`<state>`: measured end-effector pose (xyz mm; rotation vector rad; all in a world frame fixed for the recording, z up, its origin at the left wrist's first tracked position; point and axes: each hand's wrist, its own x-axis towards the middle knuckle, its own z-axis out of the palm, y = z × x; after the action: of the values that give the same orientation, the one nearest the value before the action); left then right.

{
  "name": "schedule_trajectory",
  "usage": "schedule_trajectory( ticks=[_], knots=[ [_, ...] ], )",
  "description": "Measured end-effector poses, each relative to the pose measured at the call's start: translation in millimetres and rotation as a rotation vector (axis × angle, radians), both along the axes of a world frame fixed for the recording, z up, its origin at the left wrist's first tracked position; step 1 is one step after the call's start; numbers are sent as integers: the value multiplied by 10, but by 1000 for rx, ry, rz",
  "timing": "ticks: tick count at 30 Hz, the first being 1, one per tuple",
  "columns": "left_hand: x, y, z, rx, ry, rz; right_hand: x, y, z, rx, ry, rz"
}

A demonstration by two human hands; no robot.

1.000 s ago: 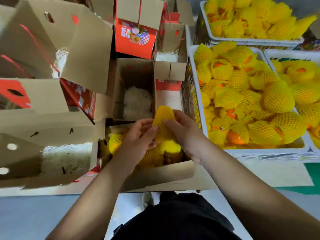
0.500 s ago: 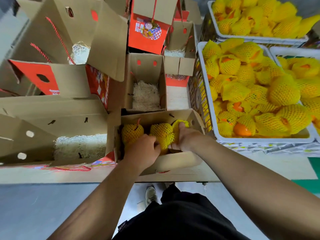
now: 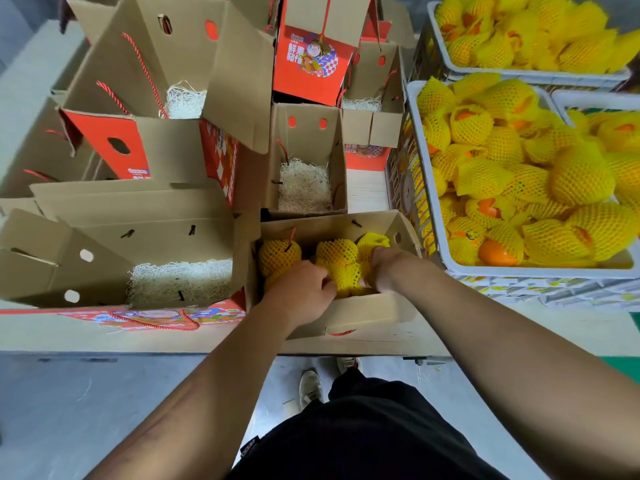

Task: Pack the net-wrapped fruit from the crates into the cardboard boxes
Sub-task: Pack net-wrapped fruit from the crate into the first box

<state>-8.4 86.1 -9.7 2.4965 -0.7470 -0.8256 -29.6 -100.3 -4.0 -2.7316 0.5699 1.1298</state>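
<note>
Both hands were down inside the near open brown cardboard box [image 3: 363, 310] at the front edge of the pale tabletop [image 3: 571, 327], settling fruit into place, so the step in hand looked like the seating of one more piece in a box already part filled. The left hand [image 3: 299, 292] had its fingers curled against the middle yellow foam-net-wrapped fruit [image 3: 337, 252], and the right hand [image 3: 379, 268] gripped the bunched yellow netting of the fruit at the box's right end [image 3: 372, 240]. A third wrapped fruit [image 3: 278, 256] sat untouched at the left end, beside a red cord handle [image 3: 292, 235]. How many pieces lay underneath could not be told. To the right, just beside the box, stood the white plastic crate [image 3: 446, 258], heaped with more net-wrapped orange fruit [image 3: 581, 178], with another such crate [image 3: 436, 36] behind it. Several other open cardboard boxes held only pale shredded-paper padding [image 3: 304, 183]. The next move likely called for letting go once the fruit sat snug, then a reach right to the crate for another piece.
</note>
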Motion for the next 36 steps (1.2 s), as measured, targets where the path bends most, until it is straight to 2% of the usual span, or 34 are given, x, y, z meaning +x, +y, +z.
schedule_trajectory(
  ticks=[4, 8, 12, 13, 18, 20, 24, 28, 31, 33, 36],
  knots=[
    [21, -34, 10, 36, -7, -80, 29, 83, -12, 58, 23, -29],
    [51, 59, 19, -7, 42, -44, 27, 99, -7, 18, -17, -16],
    [-42, 219, -65, 28, -339, 129, 30, 60, 31, -11, -240, 15],
    [-52, 220, -76, 58, -348, 169, 40, 87, 17, 34, -270, 24],
    [45, 156, -67, 156, -117, 115, 65, 264, -103, 204, -159, 32],
    [67, 174, -68, 144, -112, 120, 71, 232, -40, 229, -178, 38],
    [8, 180, -100, 35, -201, 107, 26, 153, 30, 289, -336, -8],
    [65, 141, -60, 100, -141, -36, -84, 110, 59, 321, -276, 29],
    [125, -21, 3, -57, -210, 4, -101, -113, 185, 400, -477, -51],
    [109, -245, 72, -223, -190, 58, -113, -364, 275, 415, -678, -103],
    [85, -690, 166, -361, -136, 50, -158, -852, 416, 359, -958, -193]
  ],
)
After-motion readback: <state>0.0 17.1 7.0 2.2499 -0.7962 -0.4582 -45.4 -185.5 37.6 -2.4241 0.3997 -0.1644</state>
